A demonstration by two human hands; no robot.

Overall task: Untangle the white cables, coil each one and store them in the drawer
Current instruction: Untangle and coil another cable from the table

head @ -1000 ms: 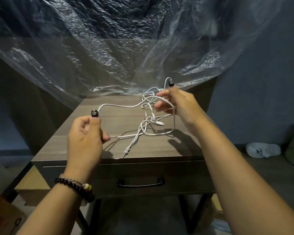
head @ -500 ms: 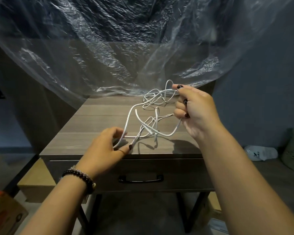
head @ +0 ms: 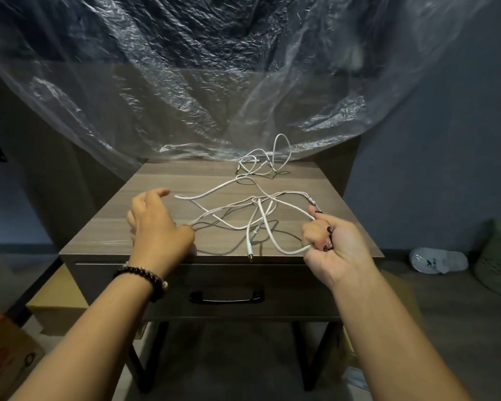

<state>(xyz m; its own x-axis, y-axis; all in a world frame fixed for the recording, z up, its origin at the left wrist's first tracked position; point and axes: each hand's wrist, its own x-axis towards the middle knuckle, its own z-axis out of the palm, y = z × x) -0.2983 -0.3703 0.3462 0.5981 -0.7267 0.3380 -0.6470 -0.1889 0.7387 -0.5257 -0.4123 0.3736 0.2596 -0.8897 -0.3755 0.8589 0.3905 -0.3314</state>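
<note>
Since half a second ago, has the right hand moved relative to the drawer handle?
Yes. The right hand, gripping the white cables, has dropped from above the back of the table toward its front edge, closer to the drawer handle.

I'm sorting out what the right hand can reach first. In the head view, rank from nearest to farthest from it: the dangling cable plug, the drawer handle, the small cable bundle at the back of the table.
From the right hand:
1. Dangling cable plug, just to its left at the table's front edge.
2. Drawer handle, below and left.
3. Small cable bundle, at the back by the plastic sheet.
</note>
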